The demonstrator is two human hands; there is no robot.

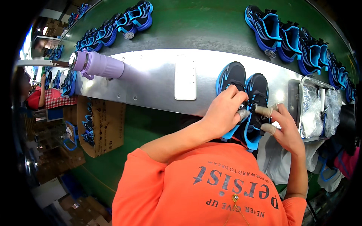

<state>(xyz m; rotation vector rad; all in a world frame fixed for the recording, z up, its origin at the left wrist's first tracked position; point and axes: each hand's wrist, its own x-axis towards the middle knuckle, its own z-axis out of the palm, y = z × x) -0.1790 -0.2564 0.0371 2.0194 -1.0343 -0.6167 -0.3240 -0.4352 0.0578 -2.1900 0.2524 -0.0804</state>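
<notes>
The left hand (222, 113) grips the black-and-blue shoe (256, 109) on the metal desk (158, 79); the right hand (288, 130), with taped fingertips (263, 110), pinches the same shoe.

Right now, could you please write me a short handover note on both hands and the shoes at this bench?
Left hand: resting on top of the black-and-blue shoe pair, gripping near the laces.
Right hand: at the right shoe's side, taped fingers touching it.
The pair stands on the metal shelf, beside a white phone and a purple bottle.
More shoes lie on the green belt.
Done: cannot tell. Left: the pair is in hand, not on the belt.
</notes>
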